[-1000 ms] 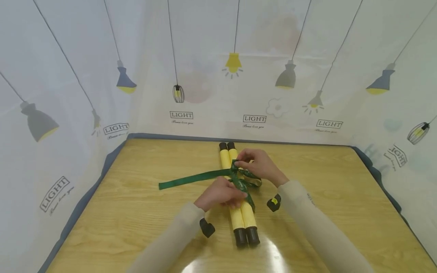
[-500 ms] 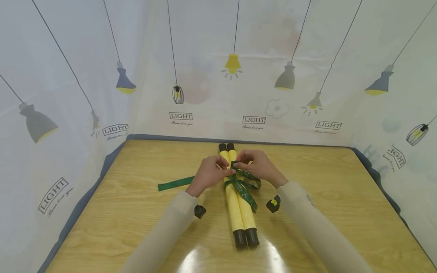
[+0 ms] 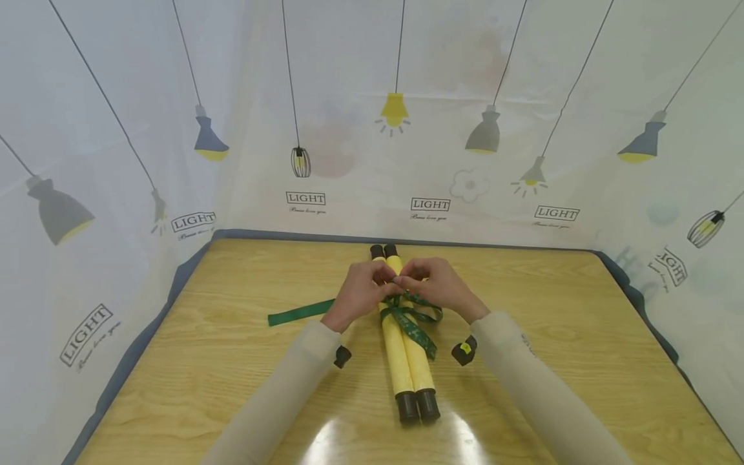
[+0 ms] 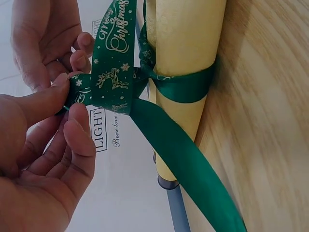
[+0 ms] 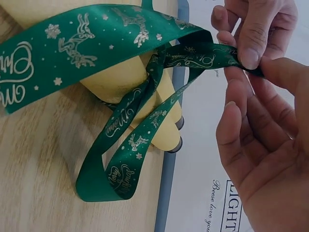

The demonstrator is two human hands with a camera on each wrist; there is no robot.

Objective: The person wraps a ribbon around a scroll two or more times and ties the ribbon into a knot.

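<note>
Two yellow tubes (image 3: 398, 358) with dark end caps lie side by side on the table, wrapped at the middle by a green Christmas ribbon (image 3: 416, 331). Above the knot, my left hand (image 3: 356, 294) pinches a piece of the ribbon between thumb and fingers. My right hand (image 3: 438, 284) pinches the same piece, its fingertips meeting the left ones. A ribbon loop (image 5: 126, 180) hangs to the right side in the right wrist view. One plain green tail (image 4: 186, 164) runs down across a tube in the left wrist view. The printed tail slants toward the tubes' near end.
The wooden table (image 3: 232, 381) extends all round the tubes. A white curtain (image 3: 349, 64) printed with hanging lamps encloses the back and both sides, with a blue-grey border (image 3: 290, 236) along the table's edge. Dark wrist-worn devices (image 3: 465, 350) show below the sleeves.
My left hand has moved from lower on the tubes up to the knot, where it now pinches the ribbon beside my right hand. The right hand stays nearly still.
</note>
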